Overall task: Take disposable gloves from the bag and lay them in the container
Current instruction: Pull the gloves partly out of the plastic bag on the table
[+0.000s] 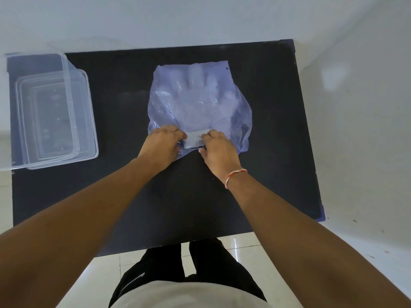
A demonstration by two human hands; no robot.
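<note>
A translucent blue plastic bag (pixel 198 101) lies flat in the middle of the black table (pixel 266 130). Pale disposable gloves show through it, finger shapes pointing away from me. My left hand (pixel 162 145) and my right hand (pixel 219 147) both pinch the bag's near edge, a hand's width apart, with a whitish strip (pixel 195 138) of plastic stretched between them. A clear plastic container (pixel 86 112) stands at the table's left end, apart from both hands.
The container seems to hold a smaller clear tray or lid (pixel 46 116) inside. A white wall runs behind the table. Pale floor tiles (pixel 355 241) lie to the right and near me, where my legs stand at the table's front edge.
</note>
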